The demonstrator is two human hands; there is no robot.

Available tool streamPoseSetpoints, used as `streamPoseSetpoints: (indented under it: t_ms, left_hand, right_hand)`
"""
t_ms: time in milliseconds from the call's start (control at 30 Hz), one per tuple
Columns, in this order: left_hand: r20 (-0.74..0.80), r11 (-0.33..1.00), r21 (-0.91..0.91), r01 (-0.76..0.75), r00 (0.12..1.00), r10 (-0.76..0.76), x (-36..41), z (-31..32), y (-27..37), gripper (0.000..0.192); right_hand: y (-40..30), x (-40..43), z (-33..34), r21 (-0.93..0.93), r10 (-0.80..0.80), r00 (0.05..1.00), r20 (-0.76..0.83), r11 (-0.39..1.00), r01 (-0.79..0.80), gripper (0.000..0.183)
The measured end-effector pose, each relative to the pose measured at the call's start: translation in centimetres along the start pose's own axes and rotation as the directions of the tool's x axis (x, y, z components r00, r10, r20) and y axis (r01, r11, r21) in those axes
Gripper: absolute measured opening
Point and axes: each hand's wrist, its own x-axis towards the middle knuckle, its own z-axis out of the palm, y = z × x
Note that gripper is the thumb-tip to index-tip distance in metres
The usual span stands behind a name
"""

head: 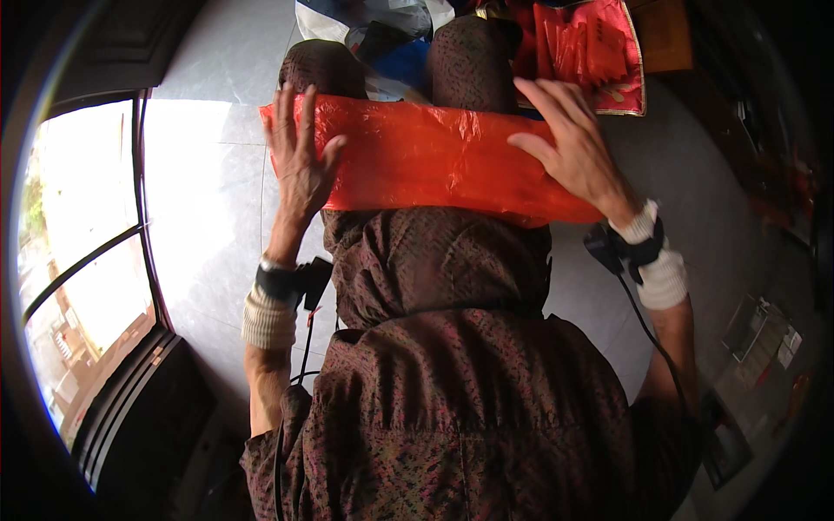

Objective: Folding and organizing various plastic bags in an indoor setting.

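Note:
A red plastic bag point(423, 156), flattened into a wide band with creases, lies across my thighs. My left hand point(300, 153) is spread over the bag's left end, fingers apart and pointing forward. Over the right part of the bag is my right hand point(570, 143), its thumb apart from the fingers; whether the palm touches the plastic cannot be told. Neither hand grips anything. Both wrists wear light knit cuffs with black straps and cabled devices.
Beyond my right knee, folded red plastic bags point(586, 52) lie on a red gold-edged cloth or bag point(635, 91). White, black and blue bags point(397, 58) lie beyond my knees. A wooden piece of furniture point(661, 36) stands at upper right, and a glazed door or window point(85, 215) is at left.

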Motion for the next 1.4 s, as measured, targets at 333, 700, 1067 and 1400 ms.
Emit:
streamPoseSetpoints:
  t_ms: [333,700,1067,1400]
  left_hand:
    - [-0.058,0.986,0.093,0.136,0.99,-0.131,0.0,4.3,-0.4,0.075]
    - [-0.037,0.972,0.096,0.216,0.976,-0.214,0.2,4.9,-0.1,0.081]
    - [-0.05,0.966,0.112,0.233,0.972,-0.229,-0.2,4.3,-0.3,0.083]
    - [-0.057,0.971,0.081,0.223,0.974,-0.219,-0.2,4.5,-0.3,0.083]
  right_hand:
    - [8.3,5.0,1.0,0.037,0.334,0.778,0.532,0.909,-0.415,0.018]
    - [0.4,-1.3,7.7,-0.012,-0.182,0.918,0.352,0.98,0.199,0.09]
    - [5.8,-4.9,1.8,0.248,0.536,0.829,0.159,0.791,-0.559,0.057]
    - [9.0,-2.4,6.3,0.443,0.787,0.617,0.024,0.545,-0.712,0.038]
